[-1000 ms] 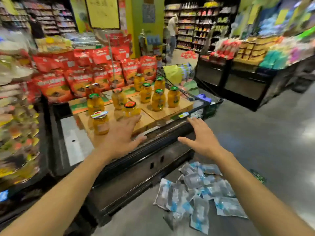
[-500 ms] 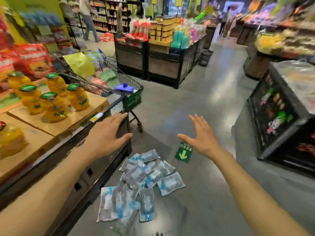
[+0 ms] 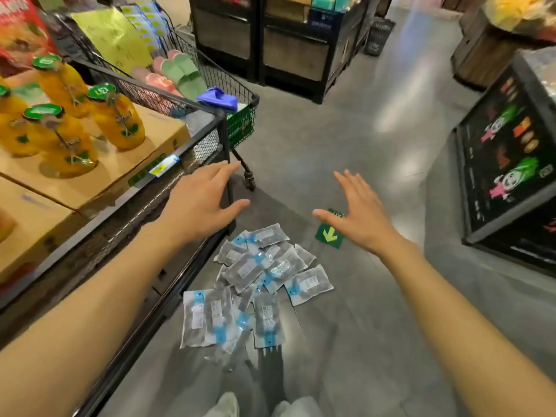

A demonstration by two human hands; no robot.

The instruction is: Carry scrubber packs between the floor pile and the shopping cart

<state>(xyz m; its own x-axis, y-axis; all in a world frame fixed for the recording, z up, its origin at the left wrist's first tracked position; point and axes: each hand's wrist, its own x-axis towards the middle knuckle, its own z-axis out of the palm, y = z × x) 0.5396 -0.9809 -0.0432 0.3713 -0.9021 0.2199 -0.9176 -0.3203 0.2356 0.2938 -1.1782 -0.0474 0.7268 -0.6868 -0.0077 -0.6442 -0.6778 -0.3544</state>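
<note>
Hovering above scattered packets (image 3: 258, 284) on the floor (image 3: 361, 311), left hand (image 3: 200, 203) and right hand (image 3: 358, 213), each grip spread, empty.

Left of the left hand (image 3: 198, 203) we see orange jars (image 3: 115, 115) standing on cardboard boxes (image 3: 162, 127). Beyond it is a wire cart (image 3: 231, 82) holding green slippers (image 3: 183, 70). Just below the right hand (image 3: 358, 215) we see a green arrow sticker (image 3: 329, 236), and further right a black stand (image 3: 505, 164).

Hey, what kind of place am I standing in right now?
Most likely a supermarket aisle: a wire shopping cart holding slippers, juice bottles displayed on cardboard boxes with a price tag, and stocked display stands around.
</note>
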